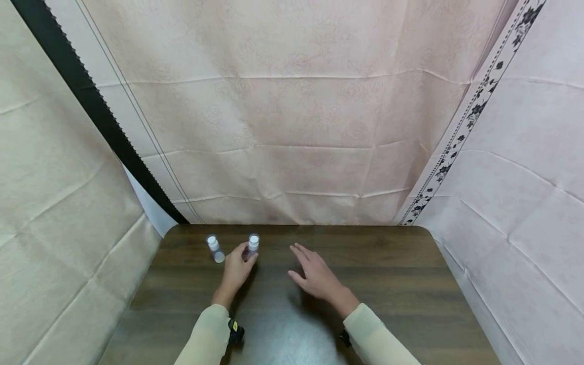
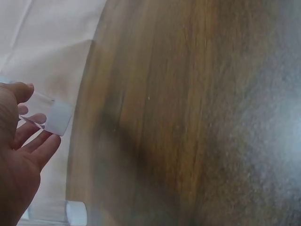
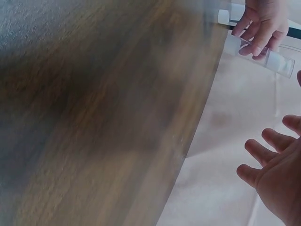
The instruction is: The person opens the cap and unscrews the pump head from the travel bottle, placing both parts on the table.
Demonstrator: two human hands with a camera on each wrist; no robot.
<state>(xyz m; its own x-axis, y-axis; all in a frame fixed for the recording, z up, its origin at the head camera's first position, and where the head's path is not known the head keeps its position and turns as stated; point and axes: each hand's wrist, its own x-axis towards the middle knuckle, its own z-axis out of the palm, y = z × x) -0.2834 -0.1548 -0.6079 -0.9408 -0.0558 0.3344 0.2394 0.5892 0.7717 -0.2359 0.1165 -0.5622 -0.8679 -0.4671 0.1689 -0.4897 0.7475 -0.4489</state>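
My left hand (image 1: 236,268) grips a small clear bottle (image 1: 253,244) with white ends between thumb and fingers. In the left wrist view, the white end of this bottle (image 2: 57,118) points toward the table, and I cannot tell whether it touches. A second clear bottle (image 1: 215,248) of the same look stands just left of that hand; its white end (image 2: 76,213) shows low in the left wrist view. My right hand (image 1: 317,274) hovers to the right over the table, fingers extended and holding nothing. Its spread fingers also appear in the right wrist view.
The brown wooden table (image 1: 365,268) has rounded far corners. A pale cloth (image 1: 296,126) hangs directly behind its far edge, and more pale cloth (image 1: 515,203) hangs along the right side. A dark band (image 1: 105,116) runs down the cloth at left.
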